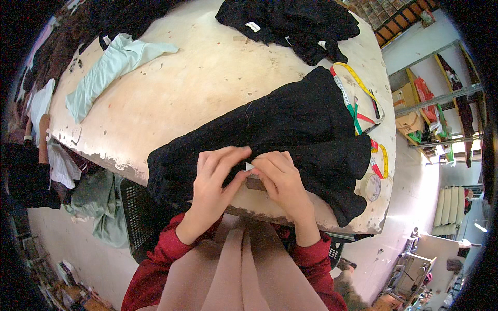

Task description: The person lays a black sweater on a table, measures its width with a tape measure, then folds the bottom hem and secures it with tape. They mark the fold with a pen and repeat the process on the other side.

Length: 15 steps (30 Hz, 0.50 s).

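Note:
A black garment [280,114] lies spread on the worktable, its wide part to the right and a narrower end to the left. At its near edge, my left hand [212,179] is closed with curled fingers on the cloth. My right hand [282,179] is beside it, thumb and fingers pinched together. Between the fingertips of both hands shows a small white piece [249,166] that looks like a label. The fingers partly hide it and the cloth beneath. A loose thread lies on the garment above my hands.
On the pale, worn worktable [202,72] lie a light green cloth piece [111,70] and more black garments [295,26]. A yellow tape measure [358,78], pens and a clear tape roll [372,187] sit at the right. Black plastic crates [139,223] stand under the near edge.

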{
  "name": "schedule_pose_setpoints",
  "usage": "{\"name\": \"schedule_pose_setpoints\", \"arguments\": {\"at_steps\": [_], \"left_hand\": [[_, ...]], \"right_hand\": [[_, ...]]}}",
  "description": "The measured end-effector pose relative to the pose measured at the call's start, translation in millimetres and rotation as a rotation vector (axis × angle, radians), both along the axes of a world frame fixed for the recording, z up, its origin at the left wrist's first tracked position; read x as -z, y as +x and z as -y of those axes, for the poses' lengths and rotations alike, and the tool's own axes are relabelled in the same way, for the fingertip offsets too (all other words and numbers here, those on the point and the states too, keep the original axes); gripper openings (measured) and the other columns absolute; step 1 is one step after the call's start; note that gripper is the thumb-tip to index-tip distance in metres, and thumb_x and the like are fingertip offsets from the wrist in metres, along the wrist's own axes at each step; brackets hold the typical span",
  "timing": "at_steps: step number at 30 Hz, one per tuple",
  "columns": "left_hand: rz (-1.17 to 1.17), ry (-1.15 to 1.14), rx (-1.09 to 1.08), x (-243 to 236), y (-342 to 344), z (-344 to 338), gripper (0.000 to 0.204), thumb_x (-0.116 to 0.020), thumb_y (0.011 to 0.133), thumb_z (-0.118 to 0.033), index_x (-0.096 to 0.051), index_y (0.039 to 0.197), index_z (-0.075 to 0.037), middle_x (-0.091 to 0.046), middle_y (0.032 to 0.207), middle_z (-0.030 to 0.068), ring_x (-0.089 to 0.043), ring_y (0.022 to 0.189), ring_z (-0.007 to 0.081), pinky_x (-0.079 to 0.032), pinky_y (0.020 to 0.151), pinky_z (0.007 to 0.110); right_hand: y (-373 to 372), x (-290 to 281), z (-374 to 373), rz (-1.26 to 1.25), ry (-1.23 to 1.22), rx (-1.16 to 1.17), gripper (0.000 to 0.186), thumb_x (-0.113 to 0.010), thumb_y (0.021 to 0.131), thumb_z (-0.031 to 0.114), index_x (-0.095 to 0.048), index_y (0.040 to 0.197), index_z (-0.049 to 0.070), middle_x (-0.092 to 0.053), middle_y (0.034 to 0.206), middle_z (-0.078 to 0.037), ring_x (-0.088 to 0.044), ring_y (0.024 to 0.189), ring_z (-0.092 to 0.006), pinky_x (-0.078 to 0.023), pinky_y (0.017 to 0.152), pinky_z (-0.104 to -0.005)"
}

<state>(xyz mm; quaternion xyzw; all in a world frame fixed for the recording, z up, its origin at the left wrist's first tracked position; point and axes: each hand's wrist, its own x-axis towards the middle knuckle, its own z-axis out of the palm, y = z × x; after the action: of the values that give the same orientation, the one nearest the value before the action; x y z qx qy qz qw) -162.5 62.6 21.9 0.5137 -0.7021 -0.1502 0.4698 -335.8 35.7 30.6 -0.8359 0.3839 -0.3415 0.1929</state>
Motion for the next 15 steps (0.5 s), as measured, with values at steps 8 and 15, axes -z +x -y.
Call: {"name": "schedule_pose_setpoints", "arguments": {"at_steps": [8,15], "left_hand": [[0.031,0.078,0.021,20.9,4.5,17.5,0.017,-0.072,0.077,0.0,-0.066,0.092,-0.007,-0.068,0.094,0.0066,-0.059,0.092,0.0233,-0.044,0.081,0.034],[0.03,0.16,-0.02,27.1,11.1,33.8,0.016,-0.064,0.085,-0.007,-0.065,0.1,-0.007,-0.065,0.097,0.0102,-0.057,0.097,0.0283,-0.039,0.089,0.038]], "right_hand": [[-28.4,-23.4,-6.8,-0.101,-0.003,0.346,0.015,-0.069,0.083,0.012,-0.066,0.096,0.005,-0.066,0.098,-0.007,-0.061,0.092,-0.024,-0.046,0.084,-0.0353],[-225.6,-18.5,-79.1,-0.067,0.154,0.989,0.034,-0.05,0.081,-0.003,-0.063,0.112,0.003,-0.065,0.106,-0.012,-0.059,0.108,-0.0299,-0.041,0.099,-0.038]]}}
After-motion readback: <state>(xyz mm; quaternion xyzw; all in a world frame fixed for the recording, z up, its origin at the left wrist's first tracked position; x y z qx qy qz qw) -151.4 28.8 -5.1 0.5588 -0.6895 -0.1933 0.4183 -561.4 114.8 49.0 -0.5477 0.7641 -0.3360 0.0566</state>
